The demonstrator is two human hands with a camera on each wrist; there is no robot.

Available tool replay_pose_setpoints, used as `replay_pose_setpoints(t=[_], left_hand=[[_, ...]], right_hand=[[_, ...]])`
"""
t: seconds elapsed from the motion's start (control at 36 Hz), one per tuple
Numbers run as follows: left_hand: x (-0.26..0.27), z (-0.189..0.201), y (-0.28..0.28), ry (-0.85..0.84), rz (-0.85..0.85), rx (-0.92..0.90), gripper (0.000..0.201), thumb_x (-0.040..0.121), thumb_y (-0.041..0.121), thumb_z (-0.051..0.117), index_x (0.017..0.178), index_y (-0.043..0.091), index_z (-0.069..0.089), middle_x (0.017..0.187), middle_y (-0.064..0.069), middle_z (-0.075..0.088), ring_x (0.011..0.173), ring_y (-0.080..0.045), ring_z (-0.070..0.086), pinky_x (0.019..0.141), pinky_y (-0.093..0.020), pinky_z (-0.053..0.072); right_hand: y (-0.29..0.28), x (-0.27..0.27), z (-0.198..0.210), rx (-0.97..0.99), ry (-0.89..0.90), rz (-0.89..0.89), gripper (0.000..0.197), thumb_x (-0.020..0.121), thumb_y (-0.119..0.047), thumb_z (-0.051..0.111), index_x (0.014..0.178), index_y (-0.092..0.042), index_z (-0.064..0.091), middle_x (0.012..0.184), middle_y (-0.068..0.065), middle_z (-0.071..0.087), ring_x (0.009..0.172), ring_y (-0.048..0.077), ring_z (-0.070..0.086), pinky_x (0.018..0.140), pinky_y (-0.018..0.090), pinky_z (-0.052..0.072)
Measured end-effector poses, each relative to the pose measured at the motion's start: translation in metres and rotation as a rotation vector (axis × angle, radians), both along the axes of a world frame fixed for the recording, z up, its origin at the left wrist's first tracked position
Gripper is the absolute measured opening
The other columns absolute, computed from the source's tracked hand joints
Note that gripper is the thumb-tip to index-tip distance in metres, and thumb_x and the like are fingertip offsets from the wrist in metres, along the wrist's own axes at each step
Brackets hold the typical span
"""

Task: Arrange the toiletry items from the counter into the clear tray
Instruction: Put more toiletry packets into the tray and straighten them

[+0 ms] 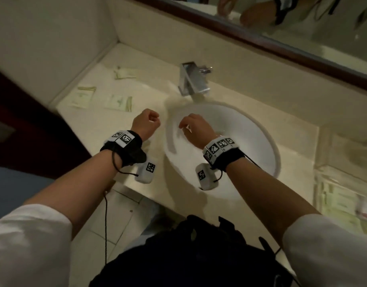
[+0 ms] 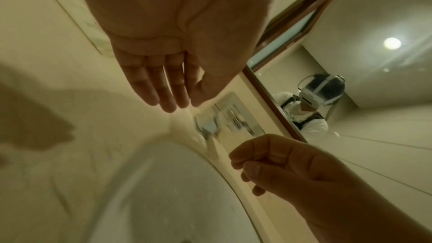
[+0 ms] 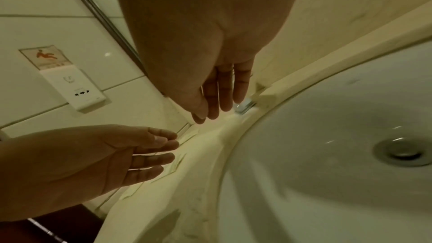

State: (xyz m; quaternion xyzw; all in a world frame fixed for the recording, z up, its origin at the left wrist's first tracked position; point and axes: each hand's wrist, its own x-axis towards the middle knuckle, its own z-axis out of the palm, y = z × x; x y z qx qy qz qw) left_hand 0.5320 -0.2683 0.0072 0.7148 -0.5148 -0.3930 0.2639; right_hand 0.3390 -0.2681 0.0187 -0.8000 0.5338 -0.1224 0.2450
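Observation:
Three flat white toiletry packets with green print lie on the beige counter to the left of the sink: one at the back (image 1: 125,72), one far left (image 1: 83,97), one nearest me (image 1: 119,102). The clear tray (image 1: 320,179) stands at the right edge of the counter and holds several similar packets (image 1: 340,204). My left hand (image 1: 152,119) hovers over the counter just right of the nearest packet and holds nothing; its fingers (image 2: 168,95) hang relaxed. My right hand (image 1: 184,124) hangs over the basin's left side, also with nothing in it, fingers (image 3: 219,99) loosely extended.
A white round basin (image 1: 275,158) fills the middle of the counter, with a chrome faucet (image 1: 194,81) behind it and a drain (image 3: 402,152). A wood-framed mirror (image 1: 302,27) runs along the back wall. A wall socket (image 3: 77,90) sits on the left wall.

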Motion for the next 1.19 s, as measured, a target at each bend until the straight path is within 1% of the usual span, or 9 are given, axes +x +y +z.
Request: replay_pose_setpoints(t=[0.14, 0.31, 0.42, 0.5, 0.61, 0.75, 0.83, 1.08, 1.19], left_hand=[[0.087, -0.007, -0.020, -0.185, 0.063, -0.024, 0.029, 0.085, 0.014, 0.060, 0.113, 0.008, 0.058, 0.115, -0.010, 0.064, 0.106, -0.026, 0.058, 0.087, -0.025, 0.040], [0.142, -0.026, -0.044, -0.255, 0.100, 0.017, 0.039, 0.084, 0.016, 0.061, 0.122, 0.014, 0.052, 0.126, -0.018, 0.046, 0.109, -0.030, 0.054, 0.095, -0.032, 0.042], [0.159, -0.034, -0.064, -0.258, 0.149, 0.084, 0.044, 0.083, 0.018, 0.062, 0.125, 0.015, 0.050, 0.131, -0.018, 0.040, 0.117, -0.035, 0.049, 0.101, -0.039, 0.043], [0.160, -0.036, -0.074, -0.292, 0.168, 0.116, 0.048, 0.083, 0.025, 0.063, 0.127, 0.012, 0.047, 0.134, -0.018, 0.038, 0.123, -0.036, 0.043, 0.105, -0.042, 0.039], [0.164, -0.041, -0.085, -0.358, 0.154, 0.141, 0.053, 0.084, 0.031, 0.064, 0.128, 0.007, 0.045, 0.135, -0.018, 0.037, 0.125, -0.036, 0.037, 0.103, -0.041, 0.035], [0.169, -0.049, -0.092, -0.418, 0.104, 0.110, 0.060, 0.079, 0.037, 0.067, 0.125, 0.007, 0.043, 0.133, -0.015, 0.037, 0.123, -0.034, 0.036, 0.098, -0.042, 0.037], [0.173, -0.051, -0.094, -0.438, 0.074, 0.100, 0.062, 0.077, 0.038, 0.070, 0.125, 0.008, 0.043, 0.133, -0.014, 0.036, 0.123, -0.033, 0.035, 0.098, -0.042, 0.038], [0.176, -0.052, -0.102, -0.356, 0.001, 0.091, 0.059, 0.076, 0.029, 0.071, 0.127, 0.013, 0.045, 0.131, -0.012, 0.039, 0.123, -0.031, 0.035, 0.104, -0.039, 0.036], [0.171, -0.045, -0.100, -0.207, 0.097, 0.042, 0.051, 0.077, 0.018, 0.068, 0.124, 0.015, 0.048, 0.119, -0.010, 0.052, 0.115, -0.030, 0.046, 0.097, -0.039, 0.045]], right_hand=[[-0.032, 0.080, -0.008, 0.046, -0.006, -0.010, 0.018, 0.088, -0.010, 0.055, 0.104, -0.010, 0.064, 0.107, 0.009, 0.059, 0.100, 0.024, 0.054, 0.085, 0.031, 0.044], [-0.065, 0.147, -0.023, 0.094, 0.081, -0.013, 0.022, 0.085, -0.019, 0.061, 0.106, -0.011, 0.058, 0.109, 0.010, 0.056, 0.105, 0.027, 0.051, 0.087, 0.035, 0.043], [-0.085, 0.179, -0.031, 0.109, 0.138, -0.055, 0.035, 0.084, -0.026, 0.066, 0.111, -0.008, 0.053, 0.114, 0.013, 0.052, 0.106, 0.030, 0.049, 0.086, 0.037, 0.043], [-0.097, 0.189, -0.035, 0.124, 0.153, -0.112, 0.048, 0.082, -0.029, 0.069, 0.118, -0.005, 0.048, 0.120, 0.015, 0.049, 0.110, 0.032, 0.046, 0.089, 0.039, 0.043], [-0.109, 0.201, -0.042, 0.139, 0.179, -0.183, 0.058, 0.080, -0.031, 0.070, 0.126, -0.006, 0.045, 0.126, 0.016, 0.046, 0.116, 0.034, 0.043, 0.093, 0.041, 0.041], [-0.122, 0.209, -0.049, 0.174, 0.239, -0.213, 0.070, 0.076, -0.037, 0.073, 0.130, -0.007, 0.040, 0.129, 0.017, 0.041, 0.120, 0.034, 0.039, 0.096, 0.042, 0.040], [-0.126, 0.213, -0.053, 0.167, 0.263, -0.227, 0.072, 0.073, -0.041, 0.075, 0.129, -0.009, 0.042, 0.127, 0.016, 0.041, 0.118, 0.034, 0.040, 0.094, 0.042, 0.041], [-0.131, 0.216, -0.057, 0.167, 0.278, -0.228, 0.068, 0.070, -0.038, 0.079, 0.122, -0.010, 0.047, 0.125, 0.015, 0.041, 0.114, 0.034, 0.040, 0.091, 0.041, 0.040], [-0.132, 0.218, -0.054, 0.204, 0.262, -0.226, 0.064, 0.073, -0.033, 0.076, 0.123, -0.007, 0.046, 0.126, 0.015, 0.044, 0.116, 0.034, 0.042, 0.092, 0.040, 0.040]])
